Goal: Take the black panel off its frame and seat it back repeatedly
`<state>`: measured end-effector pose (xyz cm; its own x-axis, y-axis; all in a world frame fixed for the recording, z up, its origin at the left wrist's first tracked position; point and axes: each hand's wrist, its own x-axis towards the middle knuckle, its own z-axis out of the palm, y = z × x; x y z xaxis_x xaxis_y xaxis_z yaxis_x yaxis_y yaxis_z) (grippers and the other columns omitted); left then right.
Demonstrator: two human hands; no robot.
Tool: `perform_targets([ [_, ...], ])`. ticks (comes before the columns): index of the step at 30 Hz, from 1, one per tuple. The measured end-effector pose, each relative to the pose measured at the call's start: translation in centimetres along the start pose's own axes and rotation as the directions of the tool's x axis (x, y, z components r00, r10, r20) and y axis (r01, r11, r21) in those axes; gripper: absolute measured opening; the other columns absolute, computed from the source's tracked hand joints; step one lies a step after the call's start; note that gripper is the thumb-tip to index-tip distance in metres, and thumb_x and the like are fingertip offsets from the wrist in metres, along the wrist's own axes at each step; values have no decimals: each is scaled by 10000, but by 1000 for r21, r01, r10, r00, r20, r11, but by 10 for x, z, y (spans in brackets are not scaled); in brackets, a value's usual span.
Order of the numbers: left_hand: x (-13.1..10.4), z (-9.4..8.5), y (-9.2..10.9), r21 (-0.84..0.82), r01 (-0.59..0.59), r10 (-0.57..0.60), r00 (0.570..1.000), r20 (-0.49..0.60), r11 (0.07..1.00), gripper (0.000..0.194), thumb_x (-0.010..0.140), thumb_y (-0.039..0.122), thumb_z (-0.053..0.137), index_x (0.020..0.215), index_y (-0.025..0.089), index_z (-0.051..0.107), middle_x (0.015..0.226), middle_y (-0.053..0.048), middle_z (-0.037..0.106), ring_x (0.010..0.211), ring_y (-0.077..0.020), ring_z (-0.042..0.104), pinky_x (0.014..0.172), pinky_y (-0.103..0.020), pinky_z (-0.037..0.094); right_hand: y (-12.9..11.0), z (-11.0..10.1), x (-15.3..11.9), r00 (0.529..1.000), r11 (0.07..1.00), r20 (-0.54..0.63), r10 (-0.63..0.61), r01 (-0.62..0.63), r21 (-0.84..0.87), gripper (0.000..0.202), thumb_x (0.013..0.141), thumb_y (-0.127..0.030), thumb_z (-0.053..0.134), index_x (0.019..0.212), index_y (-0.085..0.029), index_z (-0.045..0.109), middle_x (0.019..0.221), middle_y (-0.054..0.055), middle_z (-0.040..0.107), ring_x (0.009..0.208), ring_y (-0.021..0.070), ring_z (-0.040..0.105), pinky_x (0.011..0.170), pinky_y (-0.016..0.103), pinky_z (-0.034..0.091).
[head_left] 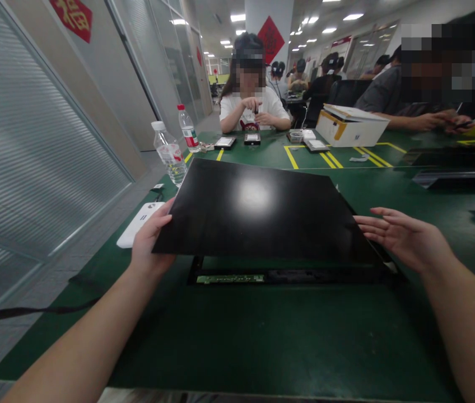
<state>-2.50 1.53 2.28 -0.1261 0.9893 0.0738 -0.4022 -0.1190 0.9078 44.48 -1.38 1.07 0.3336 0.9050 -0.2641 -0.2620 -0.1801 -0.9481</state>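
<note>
one green table [262, 341] spreads beneath everything we handle. above it we hold a wide, glossy black panel [258, 212], tilted and raised off the surface, its far edge sloping down to the right. under its near edge lies a thin dark frame [325, 276], flat on the table.

at the panel's left edge our left hand [150, 238] is closed in a pinch, thumb on the top face and the other fingers mostly hidden beneath. our right hand [408, 240] is open, fingers nearly straight and fingertips at the right edge; we cannot tell whether they bear any weight.

that uneven hold is the likeliest trouble: with only one sure grip, the panel could pivot, slip from the right fingertips and drop a corner on the frame, chipping or cracking. the thumb pressing its face may leave smears or strain the edge.

the white-capped bottle [170, 154] stands just beyond the far left corner, so a careless swing that way might knock it over and wet things. smallest is the green circuit strip [229, 279] along the frame's near side, exposed; if the near edge dips, it could scrape or press on those parts.
</note>
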Motion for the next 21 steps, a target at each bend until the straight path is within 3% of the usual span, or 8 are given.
perform_targets([
  [5, -3, 6, -2, 36, -2, 2, 1000, 13, 999, 381, 708, 231, 731, 1079, 196, 815, 1135, -44, 821, 1234, -338, 680, 1036, -414, 559, 4, -2, 2, 1000, 1000, 9, -10, 10, -29, 134, 693, -233, 665, 825, -250, 647, 998, 110, 809, 940, 199, 753, 737, 279, 604],
  [12, -7, 6, -7, 46, 51, -51, 999, 12, 998, 483, 669, 251, 795, 1150, 198, 781, 1083, -51, 825, 1095, -335, 740, 921, -419, 602, 6, -1, 4, 997, 993, -50, -60, 55, -108, 151, 672, -230, 700, 788, -241, 602, 905, 103, 802, 697, 138, 638, 558, 189, 492],
  [16, -9, 6, -10, 84, 81, -81, 997, -8, 993, 505, 643, 217, 813, 1145, 214, 761, 1039, -29, 829, 989, -303, 765, 834, -392, 618, 9, -3, 7, 994, 987, -88, -72, 58, -152, 163, 684, -229, 704, 780, -240, 573, 874, 99, 799, 659, 129, 604, 522, 179, 455],
  [21, -10, 5, -16, 144, 101, -100, 995, -11, 984, 474, 630, 212, 822, 1093, 238, 724, 1030, -24, 823, 1006, -317, 761, 808, -399, 617, 12, -10, 12, 988, 978, -115, -101, 77, -196, 206, 692, -275, 732, 809, -243, 565, 855, 106, 795, 647, 127, 603, 504, 177, 434],
])
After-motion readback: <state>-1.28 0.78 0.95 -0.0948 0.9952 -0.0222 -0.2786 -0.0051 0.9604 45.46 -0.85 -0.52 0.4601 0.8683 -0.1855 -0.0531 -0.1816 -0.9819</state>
